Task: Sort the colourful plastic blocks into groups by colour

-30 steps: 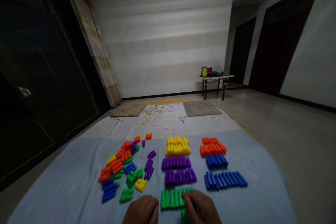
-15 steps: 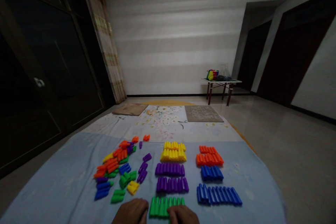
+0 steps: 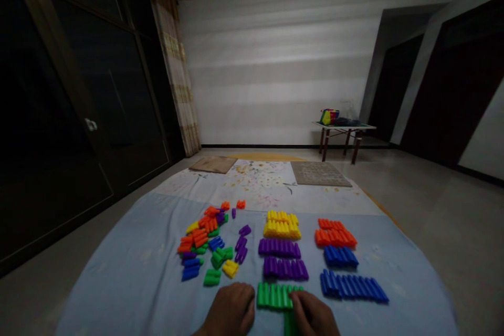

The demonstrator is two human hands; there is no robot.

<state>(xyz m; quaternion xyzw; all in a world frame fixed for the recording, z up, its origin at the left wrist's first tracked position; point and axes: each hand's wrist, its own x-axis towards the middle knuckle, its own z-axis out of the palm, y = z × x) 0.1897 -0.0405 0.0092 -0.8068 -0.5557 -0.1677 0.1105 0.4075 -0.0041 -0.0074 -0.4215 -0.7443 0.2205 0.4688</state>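
Observation:
A row of green pieces [image 3: 271, 295] lies at the near edge of the sorted groups. My left hand [image 3: 232, 307] is curled just left of that row, its fingertips hidden. My right hand [image 3: 313, 312] pinches at the row's right end, with a green piece [image 3: 290, 321] below its fingers. Behind the row lie purple rows [image 3: 284, 268] and yellow rows [image 3: 282, 228]. To the right are blue rows [image 3: 354, 287] and orange rows [image 3: 334, 237]. A mixed pile [image 3: 202, 236] of orange, green, blue, purple and yellow pieces spreads on the left.
The cloth-covered table [image 3: 129, 273] bears a brown board [image 3: 214, 164] at the far left and a grey patterned board [image 3: 319, 174] at the far right. Beyond stands a small table [image 3: 370, 126] with a colourful bag [image 3: 329, 116] on it.
The view has shifted, so the scene sits further right. A green piece now shows below my right hand, near the row's right end. My left hand stays beside the row.

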